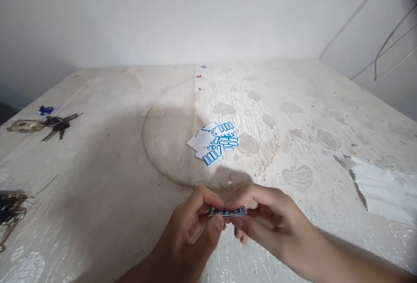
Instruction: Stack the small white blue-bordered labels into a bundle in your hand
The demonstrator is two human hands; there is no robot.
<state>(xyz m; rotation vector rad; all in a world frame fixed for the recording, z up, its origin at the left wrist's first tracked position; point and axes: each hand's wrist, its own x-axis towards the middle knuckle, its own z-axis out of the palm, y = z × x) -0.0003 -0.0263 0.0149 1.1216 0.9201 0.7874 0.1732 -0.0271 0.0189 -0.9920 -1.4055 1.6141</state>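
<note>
A small paper slip (230, 212), white with blue printed rectangles, is pinched between my two hands above the near part of the table. My left hand (195, 226) grips its left end between thumb and fingers. The right end is held the same way by my right hand (267, 213). Whether it is one slip or a folded or stacked one, I cannot tell. Just beyond the hands lies a loose pile of similar paper slips (213, 142), some showing blue print and some plain white.
Keys (60, 124) with a tan fob and a blue scrap (46, 110) lie at the left. A dark object with metal parts (11, 213) sits at the left edge. White paper or cloth (384, 187) is at the right. Wires (387, 48) hang beside the wall (202, 18).
</note>
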